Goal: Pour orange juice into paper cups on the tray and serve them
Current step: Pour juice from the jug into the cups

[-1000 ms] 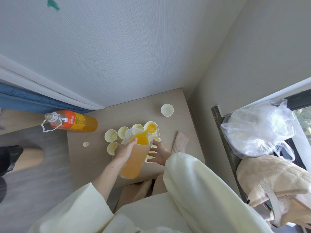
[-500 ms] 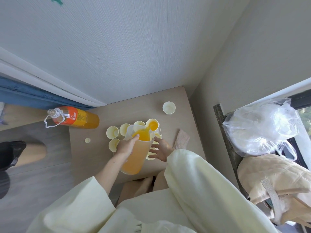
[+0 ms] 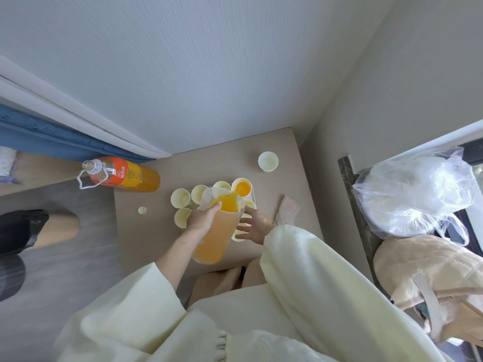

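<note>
Cup point(image 3: 243, 188) fuller, left hand point(image 3: 202, 220) tilting pitcher point(image 3: 217, 236), orange bottle label point(image 3: 122, 172) unreadable

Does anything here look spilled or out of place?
No spill shows. One paper cup stands alone on the table, away from the grouped cups, and a small round cap lies loose left of them, likely from the uncapped juice bottle.

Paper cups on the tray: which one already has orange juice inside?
The cup at the group's far right, under the spout of the pitcher. Its inside is orange; the other cups in view look pale inside.
</note>
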Demonstrator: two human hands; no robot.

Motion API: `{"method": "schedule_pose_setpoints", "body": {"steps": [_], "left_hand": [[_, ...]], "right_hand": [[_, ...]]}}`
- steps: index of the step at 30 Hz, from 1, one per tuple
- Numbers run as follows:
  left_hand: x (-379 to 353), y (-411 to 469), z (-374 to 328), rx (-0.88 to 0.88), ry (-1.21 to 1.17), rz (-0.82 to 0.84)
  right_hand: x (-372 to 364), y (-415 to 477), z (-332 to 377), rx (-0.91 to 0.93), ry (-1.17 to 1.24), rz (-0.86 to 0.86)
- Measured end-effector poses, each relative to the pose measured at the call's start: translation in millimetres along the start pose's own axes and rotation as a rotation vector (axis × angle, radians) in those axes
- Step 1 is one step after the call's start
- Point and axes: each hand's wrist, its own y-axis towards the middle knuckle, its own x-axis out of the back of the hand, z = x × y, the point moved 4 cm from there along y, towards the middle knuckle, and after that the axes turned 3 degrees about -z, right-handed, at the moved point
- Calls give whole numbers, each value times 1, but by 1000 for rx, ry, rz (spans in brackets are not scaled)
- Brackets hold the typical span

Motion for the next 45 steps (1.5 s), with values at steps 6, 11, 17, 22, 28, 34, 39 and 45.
{"method": "schedule_pose_setpoints", "body": {"steps": [6,11,17,22,28,34,39,45], "left_hand": [[1,0,0,-12,5,-2],[2,0,-2,-5,8,-13],[2,0,-2,-9,15,-16],[3,0,-1,1,20,-9],[2,0,-2,1,12,-6],[2,0,-3,-4,16,-12],[1,-1,-5,-1,23,-24],[1,-1,-4,-3,24,-23]], "right_hand": [[-1,1,0,-1,8,2],[-2,2,-1,0,8,3],[-1,4,-2,2,4,0],[-2,2,-1,3,2,0],[-2,3,-2,0,4,-11],[-2,0,-1,7,-2,-4],[-2,-2,0,6,3,-1],[-2,-3,0,7,-2,0]]}}
